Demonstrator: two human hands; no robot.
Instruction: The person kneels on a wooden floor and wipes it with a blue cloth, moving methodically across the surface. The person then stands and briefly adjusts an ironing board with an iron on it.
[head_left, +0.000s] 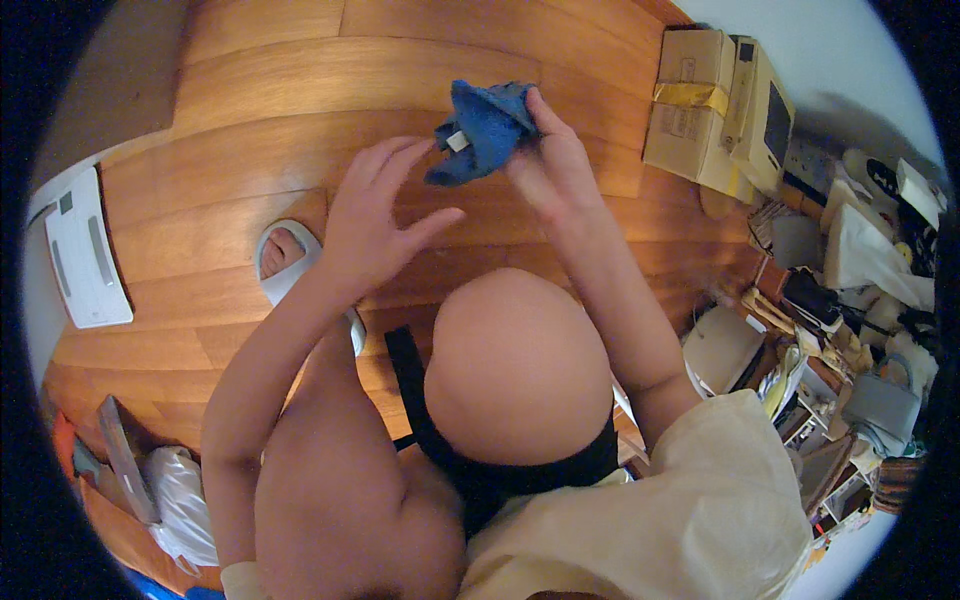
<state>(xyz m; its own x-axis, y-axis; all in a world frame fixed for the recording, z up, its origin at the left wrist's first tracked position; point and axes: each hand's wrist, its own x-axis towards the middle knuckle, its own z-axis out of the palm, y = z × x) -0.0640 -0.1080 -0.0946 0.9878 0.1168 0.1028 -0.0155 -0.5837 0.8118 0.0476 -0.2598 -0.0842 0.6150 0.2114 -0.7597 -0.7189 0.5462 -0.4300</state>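
My right hand (553, 161) grips a bunched blue cloth item (491, 131) by its right side, holding it above the wooden floor. A small white tag sticks out from the cloth's left part; folds hide what kind of item it is. My left hand (382, 206) holds nothing, its thumb and fingers spread. Its fingertips reach close to the cloth's left edge, and whether they touch it I cannot tell. Below both hands is my bent bare knee (517, 360).
Cardboard boxes (690, 105) stand against the wall at upper right. Below them, bags and other clutter fill shelves (825, 397). A white flat panel (88, 251) lies at left. Near it, a light slipper (289, 281) is on a foot. A white plastic bag (180, 506) sits at lower left.
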